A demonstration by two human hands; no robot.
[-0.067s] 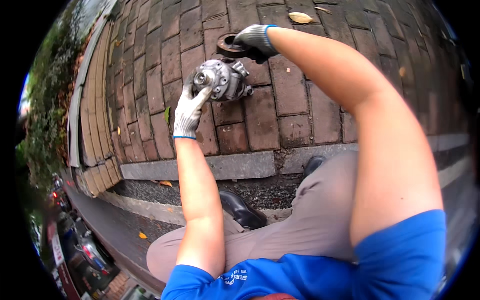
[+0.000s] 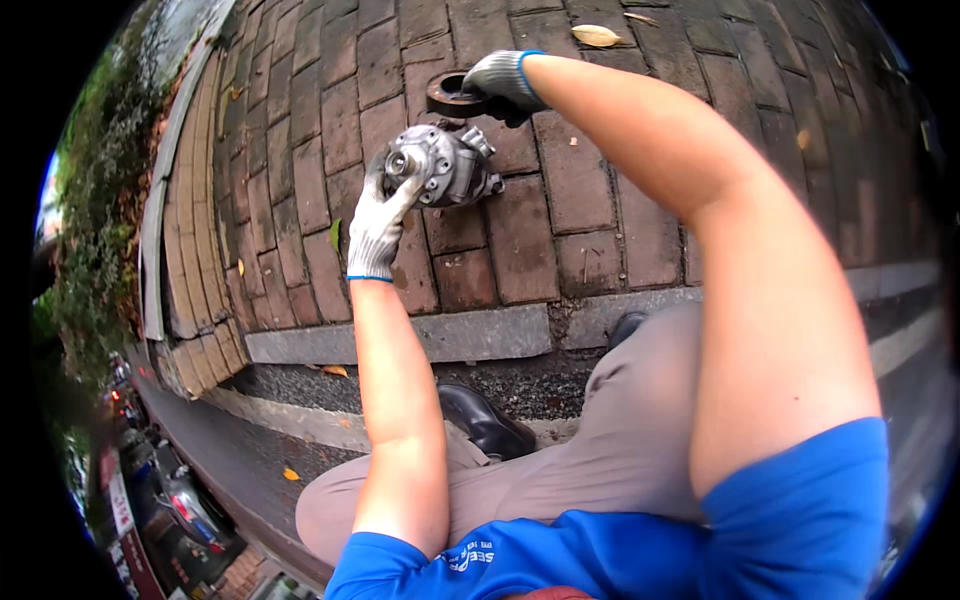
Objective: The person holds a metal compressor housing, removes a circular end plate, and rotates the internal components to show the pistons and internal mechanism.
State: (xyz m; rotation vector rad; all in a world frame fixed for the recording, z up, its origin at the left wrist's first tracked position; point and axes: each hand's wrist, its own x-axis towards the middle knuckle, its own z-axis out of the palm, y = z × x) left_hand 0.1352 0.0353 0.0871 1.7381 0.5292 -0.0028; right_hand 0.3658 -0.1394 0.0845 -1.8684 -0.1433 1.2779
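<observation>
A silver metal compressor, the sort found in a car's air conditioning, is on or just above the brick paving with its round shaft end turned toward the left. My left hand, in a white knitted glove with a blue cuff, grips that end, thumb and fingers either side of the shaft boss. Just beyond the compressor, my right hand, gloved in grey and dark, grips a dark, rusty ring-shaped pulley by its right side. The pulley's opening faces up. A small gap shows between pulley and compressor, and my right fingertips are partly hidden.
Brick paving spreads around the parts, bordered on my side by a grey stone kerb. My black shoe stands below it. A yellow leaf lies at the far side; parked vehicles stand at lower left.
The pulley and my right hand have shifted slightly to the left. My left hand keeps its grip on the compressor, which has hardly moved.
</observation>
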